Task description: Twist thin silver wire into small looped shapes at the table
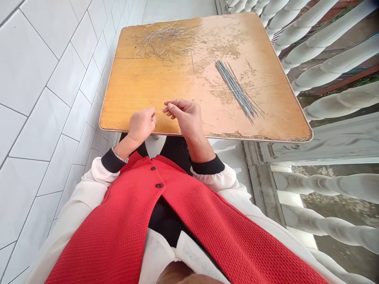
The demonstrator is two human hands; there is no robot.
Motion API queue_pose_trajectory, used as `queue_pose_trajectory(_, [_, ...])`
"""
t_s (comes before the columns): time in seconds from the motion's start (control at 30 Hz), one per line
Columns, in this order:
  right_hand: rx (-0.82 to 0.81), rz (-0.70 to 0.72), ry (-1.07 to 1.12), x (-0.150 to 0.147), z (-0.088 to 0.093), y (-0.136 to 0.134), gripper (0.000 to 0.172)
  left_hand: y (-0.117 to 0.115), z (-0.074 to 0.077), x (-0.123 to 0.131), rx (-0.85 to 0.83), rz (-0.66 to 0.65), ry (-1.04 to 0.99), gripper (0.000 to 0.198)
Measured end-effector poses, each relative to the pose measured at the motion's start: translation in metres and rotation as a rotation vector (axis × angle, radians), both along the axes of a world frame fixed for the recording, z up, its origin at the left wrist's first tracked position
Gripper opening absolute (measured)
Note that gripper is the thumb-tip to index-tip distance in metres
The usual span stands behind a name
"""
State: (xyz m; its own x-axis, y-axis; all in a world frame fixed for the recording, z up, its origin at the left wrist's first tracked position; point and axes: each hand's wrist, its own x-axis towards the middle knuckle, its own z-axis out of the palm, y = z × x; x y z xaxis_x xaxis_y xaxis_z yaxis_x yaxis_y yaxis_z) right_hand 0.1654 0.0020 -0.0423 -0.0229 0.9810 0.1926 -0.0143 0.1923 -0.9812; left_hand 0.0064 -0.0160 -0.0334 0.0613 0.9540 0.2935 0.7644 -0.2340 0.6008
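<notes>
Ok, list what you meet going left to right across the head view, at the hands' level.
Tiled wall → left hand → right hand → bundle of straight wires → white balustrade. The wire tangle overlaps the hands, so it is left out.

Worn wooden table [142, 90]: tangled wire heap [164, 41] far left, straight rod bundle [237, 90] right, well apart.

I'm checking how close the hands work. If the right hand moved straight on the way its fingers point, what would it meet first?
The right hand points left along the table edge, so it would probably meet the left hand first; only a narrow gap separates them, though depth is unclear.
</notes>
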Motion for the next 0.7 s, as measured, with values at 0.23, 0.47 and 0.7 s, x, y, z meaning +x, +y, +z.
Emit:
queue_pose_trajectory(0.23, [-0.148,-0.001,0.16,0.008,-0.002,0.013,0.01,-0.002,0.001,-0.002,-0.389,-0.121,-0.666,0.013])
queue_pose_trajectory(0.47, [-0.251,0.027,0.25,0.007,0.005,0.018,0.01,-0.002,0.007,-0.006,-0.554,-0.148,-0.864,0.016])
queue_pose_trajectory(0.7, [-0.25,0.012,0.246,0.006,0.007,0.016,0.011,0.003,-0.004,-0.008,-0.431,-0.176,-0.906,0.015])
